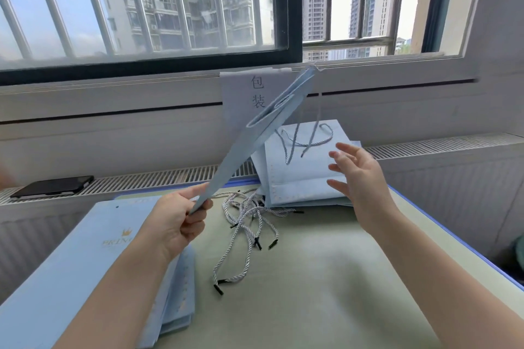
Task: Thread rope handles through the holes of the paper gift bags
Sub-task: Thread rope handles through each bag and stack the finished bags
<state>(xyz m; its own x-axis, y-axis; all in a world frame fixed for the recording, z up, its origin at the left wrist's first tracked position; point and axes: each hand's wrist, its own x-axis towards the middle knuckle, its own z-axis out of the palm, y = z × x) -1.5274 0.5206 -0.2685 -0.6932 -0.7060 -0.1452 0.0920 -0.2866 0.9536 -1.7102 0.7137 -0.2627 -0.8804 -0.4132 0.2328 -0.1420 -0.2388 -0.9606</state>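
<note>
Holding now: my left hand [181, 215] pinches the bottom corner of a flat, folded, light blue paper gift bag [255, 139], with thumb and fingers curled on it.
Bag I hold: it slants up from the middle of the frame toward the upper middle, with its open top end high by the window sill [141, 85]. A thin blue rope handle [319, 110] hangs down from that top end.
Right hand: my right hand [357, 173] is spread wide open in the air at the middle right. It holds nothing.
Done pile: a stack of flat blue paper bags [309, 176] lies behind my right hand, with a rope handle loop lying on top.
Loose ropes: a bunch of white and grey twisted ropes with black tips [249, 221] lies on the green table top [312, 278], in the middle of the frame.
Waiting pile: more flat blue bags [71, 263] lie at the lower left.
How it will feel: I think the bag is light and a bit stiff, but it bends and creases if I squeeze hard. I should hold it by an edge or corner.
Ropes: I think they are soft and floppy. The hard black tip is the best place to pinch.
</note>
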